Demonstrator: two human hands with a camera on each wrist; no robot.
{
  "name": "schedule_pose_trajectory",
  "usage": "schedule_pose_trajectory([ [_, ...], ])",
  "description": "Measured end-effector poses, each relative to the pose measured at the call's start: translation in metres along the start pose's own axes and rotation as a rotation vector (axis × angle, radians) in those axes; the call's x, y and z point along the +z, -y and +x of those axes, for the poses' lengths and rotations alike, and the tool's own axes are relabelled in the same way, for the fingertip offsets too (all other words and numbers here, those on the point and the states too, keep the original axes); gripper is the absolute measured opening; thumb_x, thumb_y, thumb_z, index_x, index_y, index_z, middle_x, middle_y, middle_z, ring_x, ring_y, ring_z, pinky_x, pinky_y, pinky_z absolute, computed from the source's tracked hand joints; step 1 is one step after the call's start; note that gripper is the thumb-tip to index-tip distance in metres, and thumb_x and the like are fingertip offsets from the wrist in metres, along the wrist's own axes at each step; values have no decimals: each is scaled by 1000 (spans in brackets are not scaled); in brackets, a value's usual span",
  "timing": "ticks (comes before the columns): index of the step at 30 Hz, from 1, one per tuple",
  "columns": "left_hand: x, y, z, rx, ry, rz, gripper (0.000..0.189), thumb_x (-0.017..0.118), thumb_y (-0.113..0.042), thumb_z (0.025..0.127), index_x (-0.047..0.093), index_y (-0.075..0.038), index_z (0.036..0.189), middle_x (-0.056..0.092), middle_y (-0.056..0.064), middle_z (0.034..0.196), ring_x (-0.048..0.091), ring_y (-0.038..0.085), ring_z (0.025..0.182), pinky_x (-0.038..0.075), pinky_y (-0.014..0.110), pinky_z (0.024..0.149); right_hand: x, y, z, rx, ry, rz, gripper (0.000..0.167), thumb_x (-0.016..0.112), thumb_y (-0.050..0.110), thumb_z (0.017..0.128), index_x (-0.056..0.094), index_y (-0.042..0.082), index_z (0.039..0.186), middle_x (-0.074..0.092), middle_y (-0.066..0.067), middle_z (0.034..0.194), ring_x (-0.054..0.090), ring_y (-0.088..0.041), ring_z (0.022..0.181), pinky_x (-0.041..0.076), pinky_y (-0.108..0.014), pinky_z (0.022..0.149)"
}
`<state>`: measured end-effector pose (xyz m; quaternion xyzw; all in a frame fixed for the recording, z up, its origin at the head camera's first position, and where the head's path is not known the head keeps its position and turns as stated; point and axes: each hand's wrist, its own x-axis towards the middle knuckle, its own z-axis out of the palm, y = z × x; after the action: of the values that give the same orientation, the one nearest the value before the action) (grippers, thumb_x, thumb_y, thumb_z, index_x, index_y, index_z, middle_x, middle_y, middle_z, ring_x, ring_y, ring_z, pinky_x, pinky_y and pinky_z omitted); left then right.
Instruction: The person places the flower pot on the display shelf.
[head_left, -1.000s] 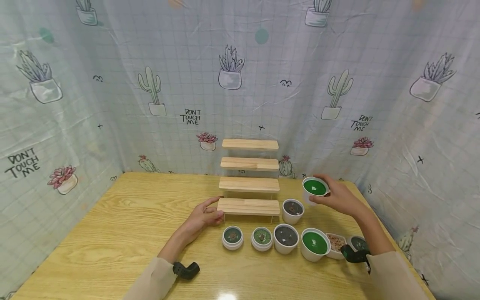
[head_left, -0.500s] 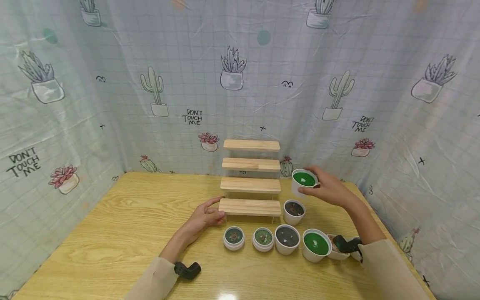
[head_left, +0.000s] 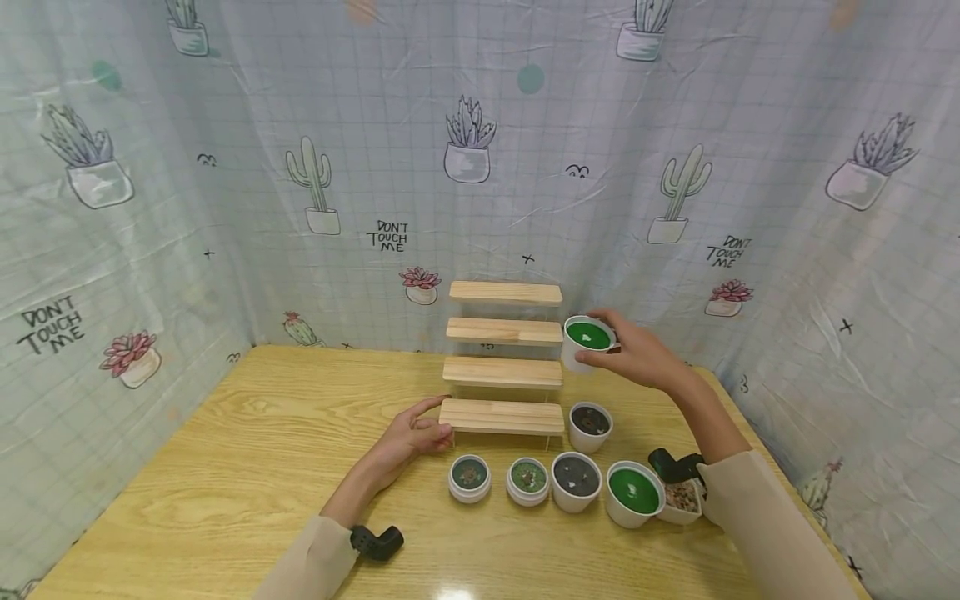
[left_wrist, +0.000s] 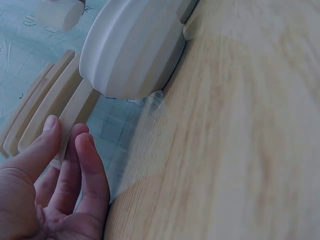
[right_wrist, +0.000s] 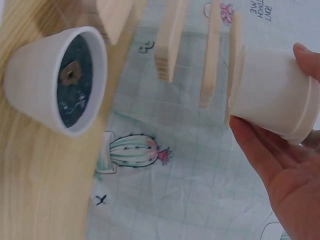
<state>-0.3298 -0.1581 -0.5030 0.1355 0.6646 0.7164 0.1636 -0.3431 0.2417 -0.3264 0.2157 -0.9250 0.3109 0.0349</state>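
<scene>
A four-tier stand with pale wooden boards (head_left: 504, 417) stands on the table. My left hand (head_left: 411, 442) pinches the left end of its lowest board, thumb on top and fingers behind in the left wrist view. My right hand (head_left: 633, 354) grips a small white pot (head_left: 576, 358) with a glossy green filling, held upright in the air. This pot is just right of the upper boards and overlaps the second-highest one's end in the head view. Below it, a white pot with dark filling (head_left: 590, 421) stands on the table beside the stand.
Along the front stand two low white pots (head_left: 469, 477) (head_left: 528, 479), a dark-filled pot (head_left: 576, 479) and a larger green-filled pot (head_left: 633, 492). A square dish of pebbles (head_left: 681, 500) is partly hidden by the right wrist camera. A patterned curtain (head_left: 390, 125) surrounds the table.
My right hand has carried the green-filled pot left and upward, from beside the lower boards to the upper ones. My left hand keeps its hold on the lowest board.
</scene>
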Motion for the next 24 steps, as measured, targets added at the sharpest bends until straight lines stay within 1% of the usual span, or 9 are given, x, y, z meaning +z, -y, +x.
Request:
schedule_pose_trajectory([
  [3,0,0,0,-4,-4,-1,79,72,-18,98,28,-14,163,76,12,109,73,13,93,61,28,88,-1,7,6,-3,-9,0,78,72,43,96,36,7,155,64,-18,131,67,-37,116,58,-51,93],
  [6,-1,0,-1,-5,-2,-3,78,72,-18,99,28,-15,163,76,13,110,73,14,94,61,28,87,-2,13,12,-16,-16,20,79,73,42,96,35,5,155,61,-19,133,66,-37,117,57,-51,95],
  [8,-1,0,-1,-3,-2,-5,77,72,-17,99,29,-14,163,76,14,110,73,14,95,61,28,87,-2,17,15,-20,-22,30,80,74,42,96,34,4,154,62,-19,133,66,-37,117,57,-51,94],
  [14,-2,0,-1,-2,-4,-4,77,72,-18,99,29,-14,163,76,13,109,72,15,95,61,28,85,-2,25,26,-5,-37,60,81,73,43,96,32,6,155,62,-18,130,67,-35,114,58,-46,91],
  [21,-2,0,-1,-8,-12,-4,77,72,-17,99,28,-14,163,76,13,109,72,15,95,61,28,86,0,36,41,-11,-70,92,84,76,43,94,32,7,156,57,-18,137,65,-35,118,57,-50,96],
  [24,-2,0,0,-6,-13,-9,77,72,-16,99,29,-13,162,77,12,108,73,15,96,61,28,86,1,41,47,-24,-92,103,85,78,43,92,34,8,155,56,-16,139,63,-33,116,55,-48,94],
])
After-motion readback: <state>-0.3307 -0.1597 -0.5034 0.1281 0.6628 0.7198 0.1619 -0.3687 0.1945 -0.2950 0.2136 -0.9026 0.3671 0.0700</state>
